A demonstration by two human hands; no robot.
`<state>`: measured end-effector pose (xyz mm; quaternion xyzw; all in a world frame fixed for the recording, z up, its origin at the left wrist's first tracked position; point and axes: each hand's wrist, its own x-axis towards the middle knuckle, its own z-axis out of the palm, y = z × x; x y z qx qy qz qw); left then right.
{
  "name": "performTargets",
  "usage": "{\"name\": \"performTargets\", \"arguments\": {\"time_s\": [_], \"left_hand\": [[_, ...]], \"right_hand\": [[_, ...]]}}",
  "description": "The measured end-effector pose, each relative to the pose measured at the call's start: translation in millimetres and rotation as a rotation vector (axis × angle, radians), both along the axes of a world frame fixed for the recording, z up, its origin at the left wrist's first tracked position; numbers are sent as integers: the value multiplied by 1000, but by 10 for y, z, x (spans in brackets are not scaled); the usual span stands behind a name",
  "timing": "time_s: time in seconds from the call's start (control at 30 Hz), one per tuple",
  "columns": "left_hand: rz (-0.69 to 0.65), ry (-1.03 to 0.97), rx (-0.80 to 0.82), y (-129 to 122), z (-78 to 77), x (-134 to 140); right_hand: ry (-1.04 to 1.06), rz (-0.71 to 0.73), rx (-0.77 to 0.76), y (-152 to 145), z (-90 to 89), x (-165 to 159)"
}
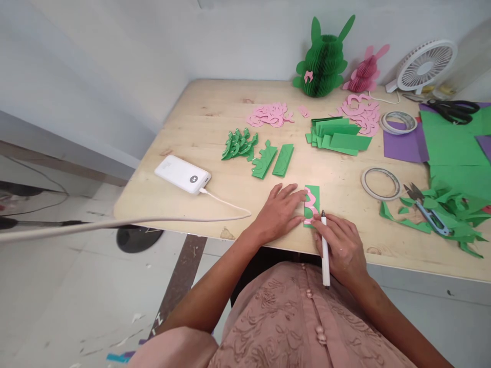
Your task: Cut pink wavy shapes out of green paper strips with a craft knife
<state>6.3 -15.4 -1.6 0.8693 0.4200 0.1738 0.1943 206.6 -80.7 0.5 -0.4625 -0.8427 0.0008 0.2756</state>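
Observation:
A green paper strip [316, 197] lies near the front edge of the table, with a pink curved paper cutout [313, 200] on top of it. My left hand [279, 210] rests flat to the left, its fingers stretched out and the tips touching the cutout and strip. In my right hand [342, 246] is a white pen [326, 250], its dark end pointing away from me. The right fingertips touch the lower part of the cutout. Beyond my left hand lie two folded green papers, one cut along a wavy edge [264, 161] and one with a drawn outline [283, 160].
A white power bank [182, 174] with a cable sits left. Green cutouts [240, 144], pink cutouts [269, 114] and folded green strips [341, 135] lie behind. Tape rolls [381, 184], blue scissors [431, 214] and green scraps are right. A fan [427, 66] and paper rabbits [324, 64] stand at the back.

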Motion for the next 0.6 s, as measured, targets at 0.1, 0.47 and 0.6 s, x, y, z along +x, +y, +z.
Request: {"name": "performTargets", "arguments": {"time_s": [0.1,0.47,0.6], "left_hand": [[-3,-4,4,2,-1,-2],[-23,17,39,5,-24,-15],[-29,24,36,9,-20,-16]], "right_hand": [[-1,1,4,0,3,0],[-7,-1,0,0,-24,14],[-4,-5,-11,-8,-13,12]]}}
